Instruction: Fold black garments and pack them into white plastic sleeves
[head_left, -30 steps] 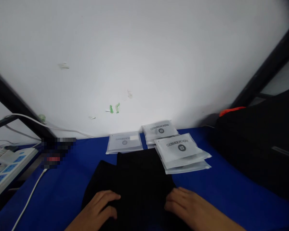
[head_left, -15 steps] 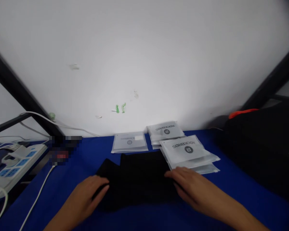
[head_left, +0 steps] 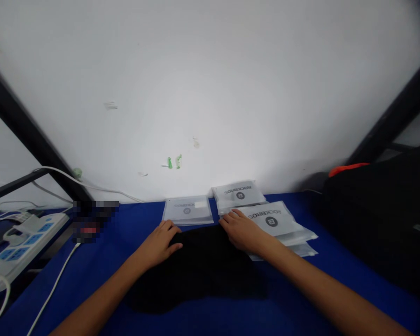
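A piece of black cloth (head_left: 203, 268), perhaps a folded garment, lies spread on the blue tabletop (head_left: 108, 275) before me. At its far left corner is my left hand (head_left: 161, 245), with the thumb apart from the fingers and the tips touching the fabric. My right hand (head_left: 243, 231) has its fingers curled on the far right corner of the cloth; its thumb is mostly hidden. Just beyond the right hand, partly covered by it, lie clear zip pouches (head_left: 276, 223) printed ROCKBROS. Another such pouch (head_left: 187, 212) lies past the left hand.
More pouches (head_left: 238, 192) lie against the white wall (head_left: 210, 93). At the left are a power strip (head_left: 28, 242) and a white cable (head_left: 56, 284) crossing the table. A large black item (head_left: 378, 219) with an orange edge fills the right side. Dark frame posts stand at both sides.
Both hands have moved away from me to the far corners of the black cloth and closer together. The raised fold at the cloth's left has flattened, and its far edge now runs smoother.
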A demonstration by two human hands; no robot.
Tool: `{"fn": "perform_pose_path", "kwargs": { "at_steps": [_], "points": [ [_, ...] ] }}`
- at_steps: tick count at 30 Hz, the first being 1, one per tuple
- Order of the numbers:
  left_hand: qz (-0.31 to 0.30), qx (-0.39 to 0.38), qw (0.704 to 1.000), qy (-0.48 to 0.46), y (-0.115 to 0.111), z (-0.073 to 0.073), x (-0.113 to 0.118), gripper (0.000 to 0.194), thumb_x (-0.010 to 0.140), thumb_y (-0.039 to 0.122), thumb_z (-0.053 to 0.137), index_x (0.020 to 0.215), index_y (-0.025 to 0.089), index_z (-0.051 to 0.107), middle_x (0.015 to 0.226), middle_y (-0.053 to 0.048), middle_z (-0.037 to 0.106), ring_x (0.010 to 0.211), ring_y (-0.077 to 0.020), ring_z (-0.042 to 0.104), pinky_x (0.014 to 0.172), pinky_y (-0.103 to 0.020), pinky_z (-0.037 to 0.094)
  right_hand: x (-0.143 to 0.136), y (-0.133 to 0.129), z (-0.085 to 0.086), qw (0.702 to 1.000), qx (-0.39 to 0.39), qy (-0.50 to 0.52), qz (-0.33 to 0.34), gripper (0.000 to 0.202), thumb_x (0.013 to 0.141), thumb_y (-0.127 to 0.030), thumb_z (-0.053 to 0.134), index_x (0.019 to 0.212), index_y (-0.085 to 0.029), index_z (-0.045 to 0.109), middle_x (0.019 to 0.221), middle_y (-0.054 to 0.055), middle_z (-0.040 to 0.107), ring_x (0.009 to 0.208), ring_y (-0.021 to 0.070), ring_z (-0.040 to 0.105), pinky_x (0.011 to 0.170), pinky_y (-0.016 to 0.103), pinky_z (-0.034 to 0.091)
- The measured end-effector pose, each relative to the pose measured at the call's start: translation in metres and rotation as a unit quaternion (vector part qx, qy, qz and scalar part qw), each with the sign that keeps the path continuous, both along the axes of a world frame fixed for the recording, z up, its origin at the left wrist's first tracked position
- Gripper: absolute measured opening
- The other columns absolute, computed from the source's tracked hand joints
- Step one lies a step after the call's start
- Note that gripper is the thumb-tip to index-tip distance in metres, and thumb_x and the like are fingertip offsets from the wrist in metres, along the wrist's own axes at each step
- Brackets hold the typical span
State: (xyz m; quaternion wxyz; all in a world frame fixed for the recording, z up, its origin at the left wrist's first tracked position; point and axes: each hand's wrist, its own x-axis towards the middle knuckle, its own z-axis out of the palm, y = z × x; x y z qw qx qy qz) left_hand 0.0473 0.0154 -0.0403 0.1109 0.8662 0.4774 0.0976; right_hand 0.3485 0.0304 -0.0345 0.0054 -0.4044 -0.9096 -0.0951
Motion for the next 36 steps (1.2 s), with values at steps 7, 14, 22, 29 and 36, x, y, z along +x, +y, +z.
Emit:
{"fn": "perform_pose_path", "kwargs": {
  "at_steps": [7, 14, 22, 29, 36],
  "points": [
    [0.038, 0.006, 0.998, -0.045, -0.017, 0.007, -0.021, 0.013, 0.086, 0.025, 0.056, 0.098, 0.020, 0.054, 0.096, -0.004, 0.058, 0.089, -0.0214, 0.055, 0.080, -0.036, 0.048, -0.010, 0.003, 0.012, 0.999, -0.020, 0.035, 0.037, 0.015, 0.083, -0.007, 0.052, 0.091, -0.014, 0.063, 0.095, 0.011, 0.063, 0.095, 0.0244, 0.056, 0.091, 0.039, 0.040],
    [0.062, 0.094, 0.984, -0.141, -0.038, 0.019, -0.026, 0.019, 0.091, 0.022, 0.048, 0.109, 0.021, 0.053, 0.103, -0.007, 0.061, 0.096, -0.0219, 0.059, 0.087, -0.039, 0.048, -0.002, -0.017, 0.039, 0.984, -0.051, 0.167, 0.044, 0.016, 0.081, -0.005, 0.051, 0.092, -0.014, 0.058, 0.095, 0.010, 0.059, 0.089, 0.0214, 0.053, 0.078, 0.034, 0.044],
    [0.035, 0.001, 0.992, -0.119, -0.073, 0.007, -0.063, 0.026, 0.094, 0.036, 0.050, 0.118, 0.026, 0.058, 0.109, -0.006, 0.066, 0.103, -0.0209, 0.062, 0.092, -0.036, 0.051, 0.013, -0.073, 0.026, 0.973, -0.171, 0.124, 0.097, 0.011, 0.089, -0.017, 0.049, 0.084, -0.018, 0.059, 0.088, 0.005, 0.062, 0.083, 0.0182, 0.055, 0.080, 0.034, 0.044],
    [0.223, 0.061, 0.967, -0.110, -0.039, -0.032, -0.103, 0.041, 0.077, 0.049, 0.063, 0.107, 0.021, 0.062, 0.122, -0.012, 0.061, 0.115, -0.0332, 0.056, 0.098, -0.057, 0.043, -0.003, -0.074, 0.016, 0.974, -0.134, 0.145, 0.110, 0.019, 0.092, -0.014, 0.042, 0.085, -0.017, 0.060, 0.088, 0.006, 0.062, 0.082, 0.0175, 0.056, 0.078, 0.032, 0.044],
    [0.093, -0.011, 0.964, -0.248, -0.051, -0.002, -0.087, 0.007, 0.078, 0.021, 0.050, 0.072, 0.021, 0.054, 0.116, -0.010, 0.064, 0.109, -0.0250, 0.059, 0.094, -0.044, 0.047, -0.004, -0.081, 0.008, 0.976, -0.142, 0.131, 0.101, 0.017, 0.091, -0.013, 0.044, 0.085, -0.017, 0.059, 0.091, 0.005, 0.063, 0.084, 0.0177, 0.057, 0.079, 0.032, 0.045]
  ]
}}
